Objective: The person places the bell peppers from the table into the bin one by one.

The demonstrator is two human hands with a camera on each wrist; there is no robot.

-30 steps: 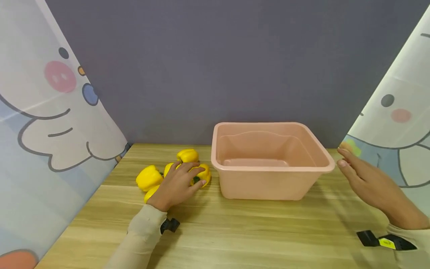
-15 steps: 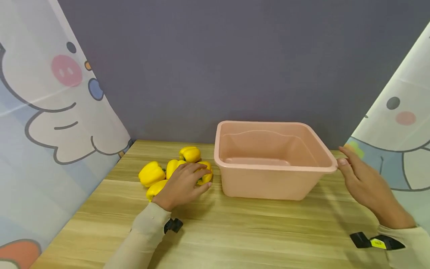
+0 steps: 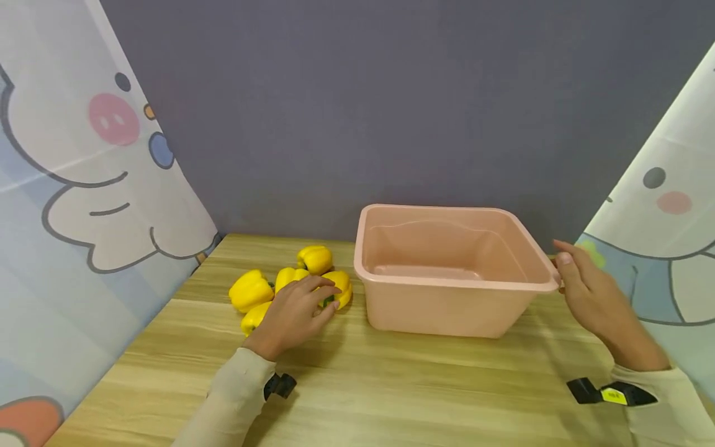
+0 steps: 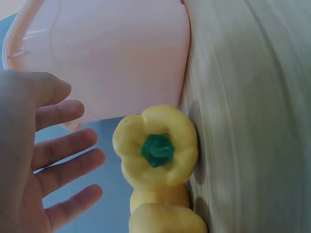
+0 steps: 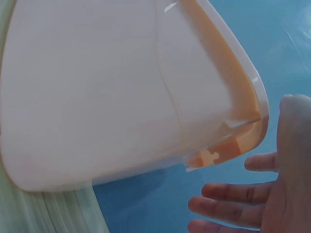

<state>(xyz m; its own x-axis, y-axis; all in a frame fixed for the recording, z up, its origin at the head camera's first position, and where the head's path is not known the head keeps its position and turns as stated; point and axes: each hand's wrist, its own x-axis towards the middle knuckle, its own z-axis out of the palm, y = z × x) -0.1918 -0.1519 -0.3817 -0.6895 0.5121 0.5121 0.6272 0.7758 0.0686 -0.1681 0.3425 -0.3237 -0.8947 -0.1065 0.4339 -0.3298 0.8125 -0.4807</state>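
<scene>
Several yellow bell peppers [image 3: 251, 291] lie in a loose group on the left part of the table. My left hand [image 3: 294, 310] hovers at the near right of the group, fingers spread and slightly bent, holding nothing. In the left wrist view, a gap separates its fingertips [image 4: 87, 138] from a bell pepper [image 4: 167, 127] with a green stem. To the right stands a pink plastic bin [image 3: 447, 307]; no contents show inside it. My right hand [image 3: 594, 298] is beside the bin's right rim, fingers extended; the right wrist view shows them just apart from it.
A wood-grain table [image 3: 391, 391] carries everything. Behind it rises a dark grey panel [image 3: 363, 112]. Cartoon-printed sheets [image 3: 72, 248] flank both sides. The bin stands close to the back panel.
My right hand has moved left, closer to the bin's right rim. The left hand stays over the bell peppers with only a slight shift. Bin and peppers keep their places.
</scene>
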